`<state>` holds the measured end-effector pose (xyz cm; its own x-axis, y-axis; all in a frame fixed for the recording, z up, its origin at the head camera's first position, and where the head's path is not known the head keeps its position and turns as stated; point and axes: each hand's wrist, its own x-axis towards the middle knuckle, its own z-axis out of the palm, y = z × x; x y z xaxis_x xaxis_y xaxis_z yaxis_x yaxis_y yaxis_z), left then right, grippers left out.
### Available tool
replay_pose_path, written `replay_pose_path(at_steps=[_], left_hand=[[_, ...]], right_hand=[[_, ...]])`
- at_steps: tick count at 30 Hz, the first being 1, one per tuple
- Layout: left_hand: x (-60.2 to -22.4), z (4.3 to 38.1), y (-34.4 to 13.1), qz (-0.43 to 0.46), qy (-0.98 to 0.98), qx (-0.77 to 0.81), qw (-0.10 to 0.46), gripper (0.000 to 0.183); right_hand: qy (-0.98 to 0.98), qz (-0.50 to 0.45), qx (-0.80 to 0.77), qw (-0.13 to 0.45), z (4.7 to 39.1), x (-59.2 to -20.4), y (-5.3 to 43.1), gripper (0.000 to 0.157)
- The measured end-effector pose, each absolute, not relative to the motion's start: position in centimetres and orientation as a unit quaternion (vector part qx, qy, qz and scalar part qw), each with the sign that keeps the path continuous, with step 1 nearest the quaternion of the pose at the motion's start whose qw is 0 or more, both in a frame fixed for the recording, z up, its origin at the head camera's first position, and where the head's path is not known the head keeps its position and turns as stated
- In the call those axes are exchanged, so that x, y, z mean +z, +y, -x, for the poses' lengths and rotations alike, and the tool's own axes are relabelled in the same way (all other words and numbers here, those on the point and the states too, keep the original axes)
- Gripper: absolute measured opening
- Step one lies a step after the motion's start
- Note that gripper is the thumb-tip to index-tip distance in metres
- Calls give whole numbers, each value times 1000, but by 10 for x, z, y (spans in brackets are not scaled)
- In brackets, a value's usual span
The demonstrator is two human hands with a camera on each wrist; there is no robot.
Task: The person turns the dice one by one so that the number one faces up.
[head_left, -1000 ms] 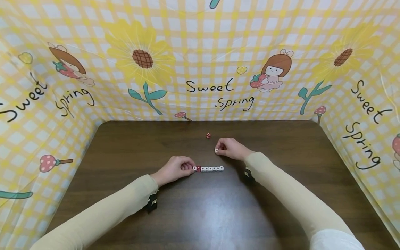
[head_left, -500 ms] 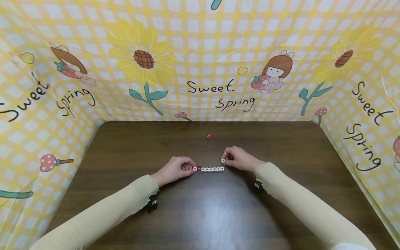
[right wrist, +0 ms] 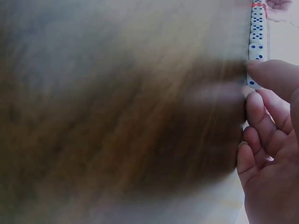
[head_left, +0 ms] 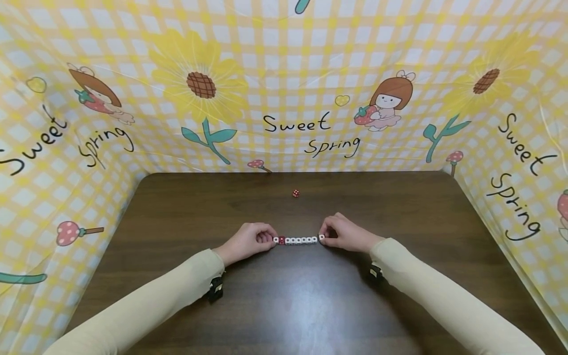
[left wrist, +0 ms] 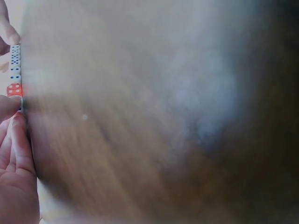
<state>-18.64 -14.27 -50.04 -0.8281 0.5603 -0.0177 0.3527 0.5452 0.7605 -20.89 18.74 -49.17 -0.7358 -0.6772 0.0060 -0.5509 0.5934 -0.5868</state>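
Note:
A straight row of white dice (head_left: 301,240) lies across the middle of the table, with one red die (head_left: 281,240) second from its left end. My left hand (head_left: 248,241) pinches the white die (head_left: 276,240) at that left end between thumb and finger. At the opposite end, my right hand (head_left: 349,234) holds another white die (head_left: 322,237), a small gap from the row in the head view. Its blue pip shows below the thumb (right wrist: 271,77) in the right wrist view. In the left wrist view my thumb mostly hides the end die beside the red one.
A single red die (head_left: 296,194) sits apart, farther back on the dark wooden table (head_left: 199,197). A yellow checked cloth (head_left: 284,64) printed with flowers and lettering walls in the back and both sides.
My right hand has come toward me and slightly right with its white die, down to the row's right end. My left hand stays at the left end.

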Motion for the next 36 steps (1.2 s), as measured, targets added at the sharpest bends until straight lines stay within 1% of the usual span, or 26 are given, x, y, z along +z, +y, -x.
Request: replay_pose_path(at_steps=[5, 21, 29, 33, 36], left_hand=[[-500, 186, -143, -265, 867, 400, 134, 11], [-503, 187, -143, -268, 865, 404, 127, 11], [-501, 187, -143, -275, 863, 406, 120, 11], [-500, 186, -142, -272, 864, 406, 124, 12], [-498, 187, -142, -272, 860, 409, 139, 15]], right_hand=[[882, 351, -297, 105, 209, -495, 189, 12], [880, 323, -322, 135, 210, -497, 188, 14], [878, 327, -325, 127, 211, -499, 186, 15], [880, 331, -318, 123, 210, -498, 185, 15], [881, 330, -314, 124, 209, -496, 185, 16]])
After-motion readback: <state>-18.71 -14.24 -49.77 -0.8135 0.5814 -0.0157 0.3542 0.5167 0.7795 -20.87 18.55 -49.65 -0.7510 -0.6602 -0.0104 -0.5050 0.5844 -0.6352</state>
